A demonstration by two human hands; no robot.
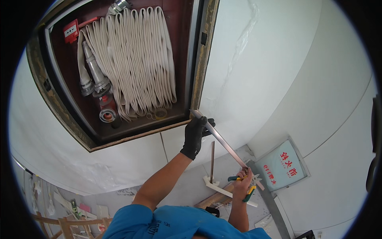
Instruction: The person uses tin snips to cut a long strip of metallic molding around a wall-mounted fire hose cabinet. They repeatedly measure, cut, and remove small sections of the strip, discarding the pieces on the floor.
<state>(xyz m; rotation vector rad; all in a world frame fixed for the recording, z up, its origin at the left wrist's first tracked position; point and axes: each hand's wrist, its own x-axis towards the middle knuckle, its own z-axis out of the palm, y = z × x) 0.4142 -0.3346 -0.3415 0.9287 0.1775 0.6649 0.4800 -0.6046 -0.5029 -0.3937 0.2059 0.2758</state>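
Observation:
A long, shiny metal trim strip (227, 147) slants from the lower right corner of a hose cabinet down toward my right side. My left hand (195, 135), in a black glove, is closed around its upper end, right beside the cabinet frame (197, 85). Bare, my right hand (242, 184) grips the strip's lower end. Snips with green and yellow handles (250, 194) are also in that hand, their jaws apart beside the strip. Fingers partly cover where strip and snips meet.
Inside the cabinet hang a folded white fire hose (135, 59), a metal nozzle (93, 65) and a red alarm box (71, 32). A glass cabinet door (281, 165) with red lettering stands at the right. White and brown strips (223, 189) lie below; wooden rails (65, 229) are at lower left.

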